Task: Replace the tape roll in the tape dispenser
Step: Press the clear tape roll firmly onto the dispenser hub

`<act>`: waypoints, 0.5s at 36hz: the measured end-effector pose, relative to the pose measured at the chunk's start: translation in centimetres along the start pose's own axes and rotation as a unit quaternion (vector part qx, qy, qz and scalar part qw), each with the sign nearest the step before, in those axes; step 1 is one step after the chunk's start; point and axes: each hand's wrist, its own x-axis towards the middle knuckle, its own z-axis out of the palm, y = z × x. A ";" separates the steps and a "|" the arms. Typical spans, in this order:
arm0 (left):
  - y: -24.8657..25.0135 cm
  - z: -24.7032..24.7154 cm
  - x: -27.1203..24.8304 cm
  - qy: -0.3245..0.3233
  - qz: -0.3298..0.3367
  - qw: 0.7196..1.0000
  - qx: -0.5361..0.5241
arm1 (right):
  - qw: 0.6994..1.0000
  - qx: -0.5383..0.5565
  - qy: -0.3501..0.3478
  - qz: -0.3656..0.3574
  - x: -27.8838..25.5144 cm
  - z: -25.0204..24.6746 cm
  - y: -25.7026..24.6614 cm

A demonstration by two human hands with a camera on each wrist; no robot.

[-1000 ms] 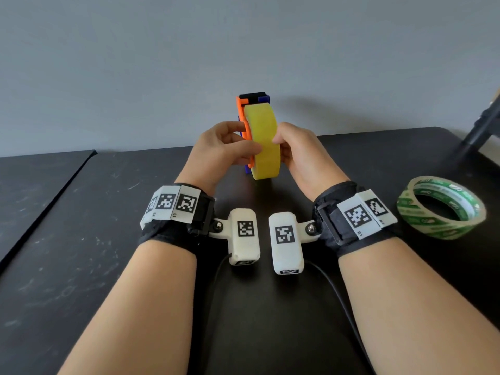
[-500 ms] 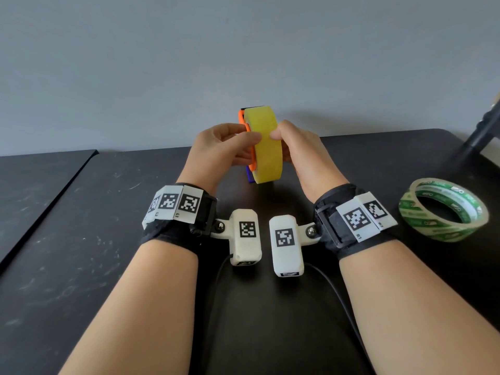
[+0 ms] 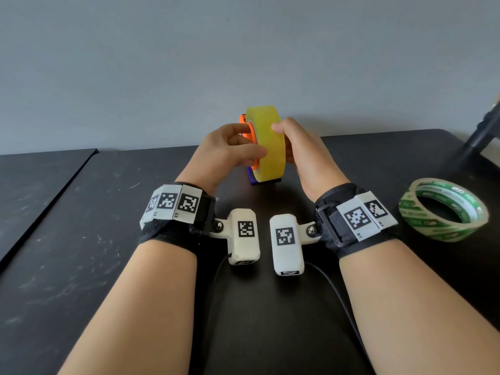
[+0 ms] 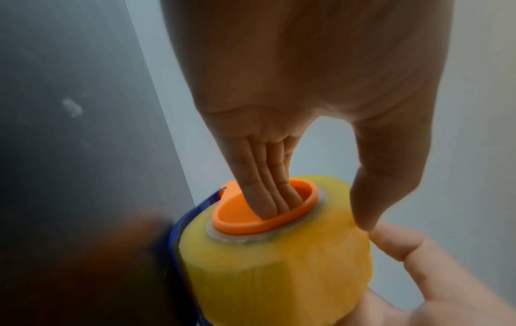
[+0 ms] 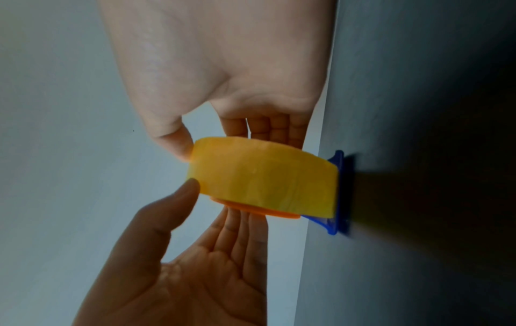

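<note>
I hold a yellow tape roll [image 3: 270, 147] upright on its edge over the table, far centre. An orange hub [image 3: 250, 136] sits in its core. My left hand [image 3: 253, 142] has its fingers [image 4: 262, 192] inside the hub [image 4: 240, 211] and its thumb on the roll's outer band [image 4: 273, 271]. My right hand [image 3: 282, 142] grips the roll [image 5: 265, 178], thumb on the rim and fingers flat on the far face. Below the roll, the blue tape dispenser [image 3: 253, 181] stands on the table; it is mostly hidden [image 5: 339, 189].
A green-printed tape roll [image 3: 443, 209] lies flat at the right on the black table [image 3: 81, 239]. A second dark slab [image 3: 40, 180] adjoins at the left. A black post [image 3: 484, 128] leans in at the far right. A grey wall stands just behind.
The roll has turned so that its left face and the orange hub show. The dispenser's upper part, seen above the roll before, is now hidden. My right thumb has climbed the rim.
</note>
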 end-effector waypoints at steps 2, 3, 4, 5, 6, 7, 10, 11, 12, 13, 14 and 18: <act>0.1 0.1 0.0 0.014 0.005 1.000 -0.001 | 1.000 0.000 -0.008 0.001 0.0 0.0 0.0; 0.1 0.1 0.0 0.021 0.007 1.000 -0.002 | 1.000 -0.001 -0.006 0.003 0.0 0.0 -0.1; 0.2 0.2 -0.1 0.028 0.009 1.000 -0.003 | 1.000 -0.003 -0.001 0.006 0.0 0.1 -0.1; 0.2 0.2 -0.1 0.032 0.011 0.999 -0.005 | 1.000 -0.004 0.002 0.008 0.1 0.0 0.0; 0.2 0.3 -0.1 0.036 0.014 0.999 -0.007 | 1.000 -0.005 0.001 0.011 0.1 0.0 0.0; 0.2 0.3 -0.1 0.039 0.016 0.999 -0.009 | 1.000 -0.005 -0.002 0.012 0.1 0.1 0.0; 0.0 0.3 -0.1 0.059 0.023 0.998 -0.011 | 1.000 -0.009 -0.014 0.004 0.1 0.2 0.0; 0.0 0.3 -0.1 0.069 0.024 0.997 -0.012 | 1.000 -0.014 -0.017 0.000 0.1 0.2 0.0; -0.1 0.3 0.0 0.077 0.024 0.997 -0.013 | 1.000 -0.020 -0.020 -0.002 0.0 0.3 -0.1; -0.1 0.2 0.1 0.083 0.022 0.996 -0.014 | 0.999 -0.026 -0.020 -0.003 0.0 0.3 -0.1; -0.1 0.2 0.1 0.086 0.021 0.996 -0.015 | 0.999 -0.031 -0.018 -0.005 -0.1 0.4 -0.1; -0.1 0.1 0.2 0.090 0.020 0.996 -0.011 | 0.999 -0.034 -0.017 -0.007 0.1 0.2 0.1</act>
